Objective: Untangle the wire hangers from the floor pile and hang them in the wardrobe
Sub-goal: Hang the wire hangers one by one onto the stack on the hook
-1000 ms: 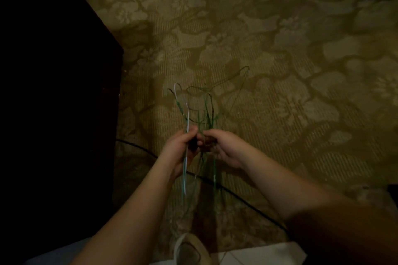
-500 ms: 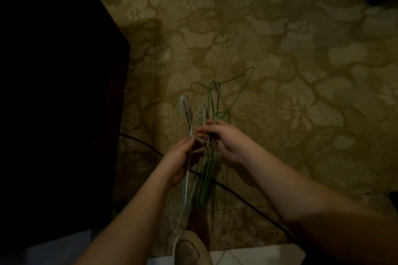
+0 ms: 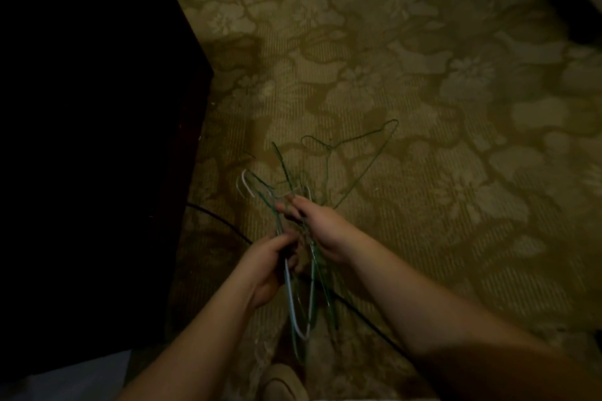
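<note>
While the dim light blurs fine detail, both hands meet at the lower centre of the frame around a tangled bundle of wire hangers [image 3: 294, 257]. The left hand [image 3: 267, 267] has its fingers curled round the bundle's lower wires, a pale hanger [image 3: 291, 299] running down below its palm. The right hand [image 3: 321, 228], just above and to the right, pinches green wires between thumb and fingertips. One green hanger [image 3: 358, 153] sticks out toward the centre of the frame, over the patterned carpet [image 3: 423, 75]. A black cable [image 3: 221, 221] crosses the floor beneath the hands. Dark furniture [image 3: 91, 140] fills the left side. A shoe [image 3: 281, 382] shows at the bottom edge.
</note>
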